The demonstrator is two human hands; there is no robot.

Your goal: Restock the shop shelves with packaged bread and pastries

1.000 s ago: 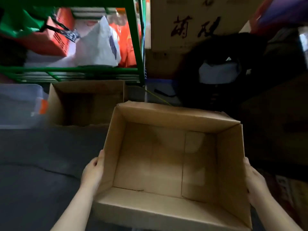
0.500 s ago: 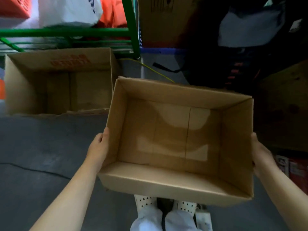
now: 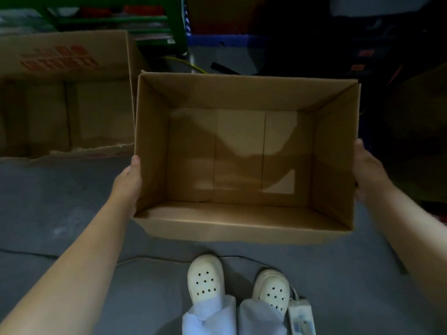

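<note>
Both my hands press flat against opposite end walls of an empty cardboard box [image 3: 244, 151], left hand [image 3: 128, 182] and right hand [image 3: 367, 172] squeezing inward to carry it level above the grey floor [image 3: 60, 213], just before my white clogs [image 3: 205, 276]. Its plain brown open-topped interior shows no bread or pastries.

A dim stockroom or shop back room: beyond the left hand [image 3: 127, 183] an opened shipping carton [image 3: 65, 93] with red print sits on grey concrete floor [image 3: 60, 213] beneath green metal racking [image 3: 177, 22]; more stacked boxes [image 3: 217, 13] stand farther ahead.
</note>
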